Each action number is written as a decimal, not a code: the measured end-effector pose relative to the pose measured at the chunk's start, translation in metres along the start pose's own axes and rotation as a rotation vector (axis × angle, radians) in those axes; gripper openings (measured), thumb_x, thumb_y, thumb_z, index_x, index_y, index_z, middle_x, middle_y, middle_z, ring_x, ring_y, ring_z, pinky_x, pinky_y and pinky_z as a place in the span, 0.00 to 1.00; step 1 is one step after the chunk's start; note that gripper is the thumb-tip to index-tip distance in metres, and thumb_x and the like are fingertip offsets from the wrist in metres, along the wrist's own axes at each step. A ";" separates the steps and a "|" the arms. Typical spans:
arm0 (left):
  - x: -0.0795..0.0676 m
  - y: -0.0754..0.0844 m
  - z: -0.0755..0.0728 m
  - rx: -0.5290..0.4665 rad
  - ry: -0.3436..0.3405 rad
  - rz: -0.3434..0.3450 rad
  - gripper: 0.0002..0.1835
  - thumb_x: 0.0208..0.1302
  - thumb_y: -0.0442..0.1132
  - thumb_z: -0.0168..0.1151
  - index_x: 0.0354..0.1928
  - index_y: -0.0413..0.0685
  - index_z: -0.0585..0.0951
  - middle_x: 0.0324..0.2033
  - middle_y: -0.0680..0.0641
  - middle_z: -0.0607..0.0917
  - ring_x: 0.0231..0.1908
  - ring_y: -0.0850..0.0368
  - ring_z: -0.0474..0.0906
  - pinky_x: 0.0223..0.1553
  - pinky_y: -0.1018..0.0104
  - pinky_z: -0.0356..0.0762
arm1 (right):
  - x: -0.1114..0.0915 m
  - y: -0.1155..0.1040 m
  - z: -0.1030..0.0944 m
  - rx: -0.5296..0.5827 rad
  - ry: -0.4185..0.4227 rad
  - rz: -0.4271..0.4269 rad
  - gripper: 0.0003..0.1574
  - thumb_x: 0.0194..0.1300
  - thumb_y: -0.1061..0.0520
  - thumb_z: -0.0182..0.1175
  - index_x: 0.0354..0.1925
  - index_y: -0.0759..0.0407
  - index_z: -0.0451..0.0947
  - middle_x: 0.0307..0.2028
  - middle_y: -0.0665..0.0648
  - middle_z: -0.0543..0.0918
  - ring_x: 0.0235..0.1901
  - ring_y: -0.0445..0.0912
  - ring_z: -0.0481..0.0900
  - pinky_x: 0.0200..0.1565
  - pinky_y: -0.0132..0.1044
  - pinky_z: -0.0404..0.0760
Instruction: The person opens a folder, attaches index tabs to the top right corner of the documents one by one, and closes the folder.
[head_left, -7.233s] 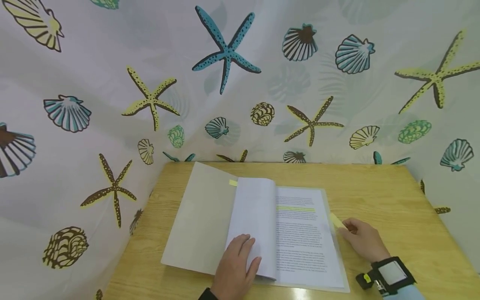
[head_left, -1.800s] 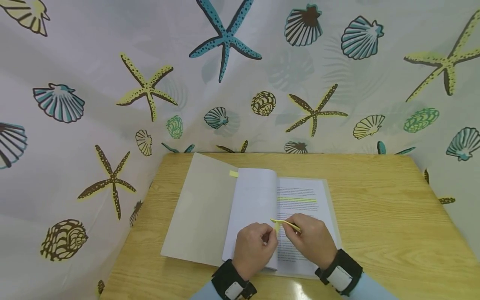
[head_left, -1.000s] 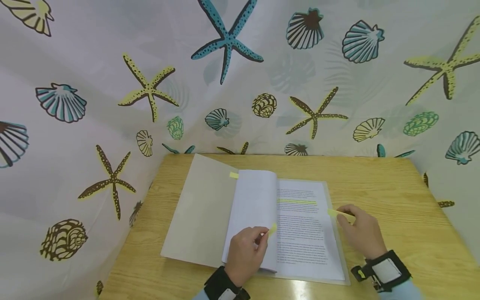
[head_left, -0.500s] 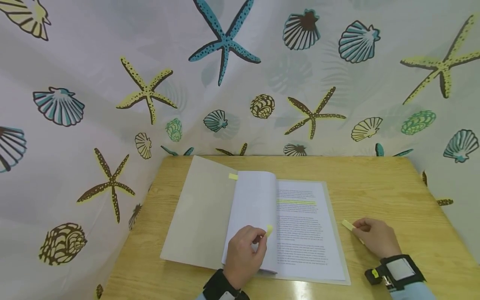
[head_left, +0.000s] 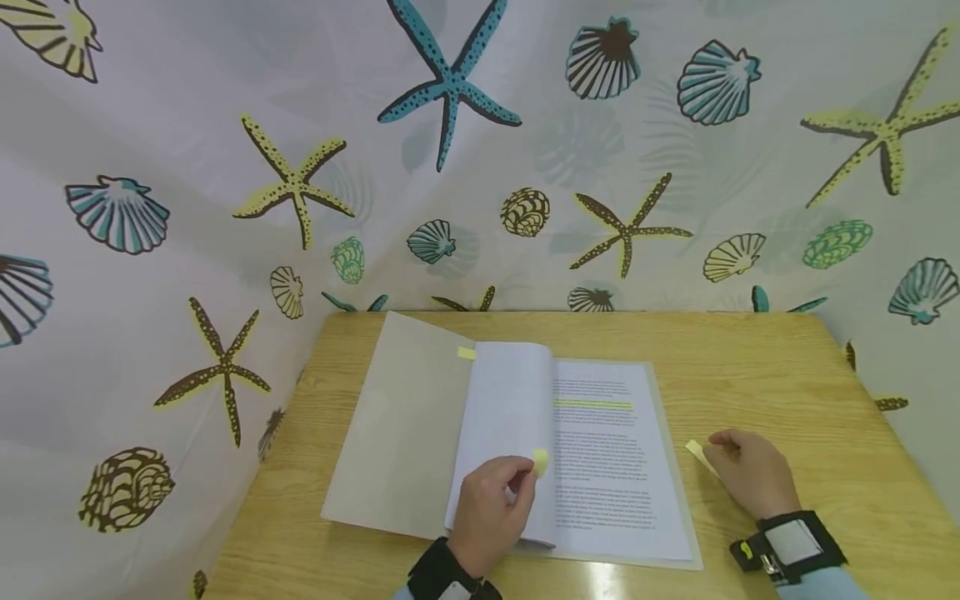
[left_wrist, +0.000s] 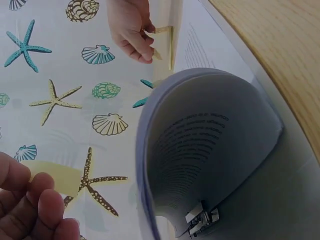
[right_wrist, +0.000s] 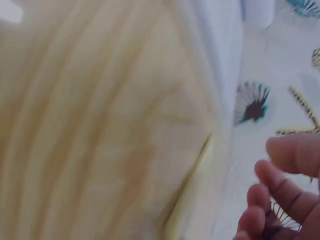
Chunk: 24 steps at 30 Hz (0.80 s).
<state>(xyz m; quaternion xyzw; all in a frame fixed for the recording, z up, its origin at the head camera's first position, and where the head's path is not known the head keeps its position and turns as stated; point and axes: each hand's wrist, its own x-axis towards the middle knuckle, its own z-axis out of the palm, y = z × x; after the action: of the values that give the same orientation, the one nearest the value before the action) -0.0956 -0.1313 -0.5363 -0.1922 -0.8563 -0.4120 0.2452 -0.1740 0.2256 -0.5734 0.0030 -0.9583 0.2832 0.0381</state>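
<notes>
In the head view my left hand [head_left: 491, 512] pinches a small yellow sticky note [head_left: 540, 461] by its lower end, over the turned pages [head_left: 502, 400] of an open bound document. The same note [left_wrist: 57, 178] sticks out from the left fingertips [left_wrist: 50, 205] in the left wrist view. My right hand [head_left: 753, 475] is beside a narrow yellow sticky note pad [head_left: 696, 451], which lies on the table right of the document. In the right wrist view, the thumb and fingertips [right_wrist: 257, 195] are apart from the pad [right_wrist: 192, 197], holding nothing.
The document's right page [head_left: 600, 492] has printed text and a yellow highlighted line. A yellow tab [head_left: 466, 353] stands at the top by the cream cover [head_left: 401, 433]. The wooden table [head_left: 750, 367] meets a shell-patterned curtain [head_left: 480, 275] behind.
The hands met over the document and parted, a sticky note staying in the left fingers. My right hand carried the pad right to the table and let it go. The left hand hardly moved lately.
</notes>
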 end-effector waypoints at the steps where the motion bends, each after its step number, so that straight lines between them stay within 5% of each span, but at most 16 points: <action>1: 0.001 0.001 0.000 -0.019 -0.009 0.009 0.04 0.61 0.31 0.63 0.35 0.48 0.83 0.28 0.57 0.83 0.27 0.73 0.75 0.27 0.79 0.73 | -0.001 -0.006 0.000 0.025 -0.002 -0.017 0.17 0.65 0.52 0.61 0.43 0.65 0.81 0.35 0.62 0.83 0.34 0.54 0.78 0.31 0.43 0.75; 6: 0.010 0.009 0.002 -0.140 -0.115 0.044 0.04 0.64 0.32 0.61 0.38 0.48 0.83 0.33 0.55 0.86 0.32 0.73 0.78 0.31 0.77 0.77 | -0.012 -0.051 0.004 0.307 -0.166 -0.137 0.19 0.69 0.48 0.57 0.47 0.62 0.80 0.40 0.57 0.83 0.38 0.46 0.78 0.35 0.33 0.77; 12: 0.020 0.024 0.005 -0.279 -0.249 0.056 0.05 0.69 0.37 0.57 0.40 0.47 0.82 0.34 0.55 0.86 0.34 0.73 0.79 0.37 0.79 0.76 | -0.028 -0.105 0.015 0.799 -0.544 -0.352 0.16 0.74 0.59 0.49 0.52 0.68 0.74 0.47 0.62 0.80 0.45 0.49 0.80 0.46 0.39 0.80; 16: 0.024 0.031 0.006 -0.298 -0.270 0.072 0.06 0.70 0.38 0.56 0.42 0.48 0.82 0.32 0.56 0.86 0.30 0.75 0.76 0.28 0.80 0.74 | -0.034 -0.123 0.021 1.119 -0.771 -0.379 0.16 0.76 0.64 0.42 0.55 0.65 0.72 0.47 0.55 0.80 0.44 0.44 0.79 0.47 0.39 0.79; 20: 0.025 0.033 0.006 -0.286 -0.264 0.073 0.06 0.70 0.37 0.57 0.42 0.48 0.82 0.30 0.56 0.85 0.28 0.76 0.74 0.23 0.80 0.72 | -0.036 -0.129 0.027 1.291 -0.857 -0.339 0.16 0.75 0.66 0.42 0.52 0.61 0.75 0.44 0.50 0.79 0.38 0.40 0.75 0.43 0.33 0.76; 24: 0.025 0.031 0.007 -0.277 -0.244 0.079 0.06 0.68 0.37 0.59 0.43 0.47 0.82 0.34 0.55 0.85 0.31 0.73 0.76 0.31 0.79 0.75 | -0.037 -0.131 0.026 1.258 -0.787 -0.289 0.12 0.73 0.66 0.46 0.47 0.62 0.75 0.39 0.50 0.79 0.34 0.39 0.73 0.38 0.30 0.75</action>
<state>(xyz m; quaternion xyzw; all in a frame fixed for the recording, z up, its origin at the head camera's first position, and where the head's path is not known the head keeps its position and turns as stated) -0.1009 -0.1043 -0.5063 -0.3063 -0.8064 -0.4898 0.1265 -0.1358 0.1006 -0.5265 0.2506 -0.5489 0.7470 -0.2790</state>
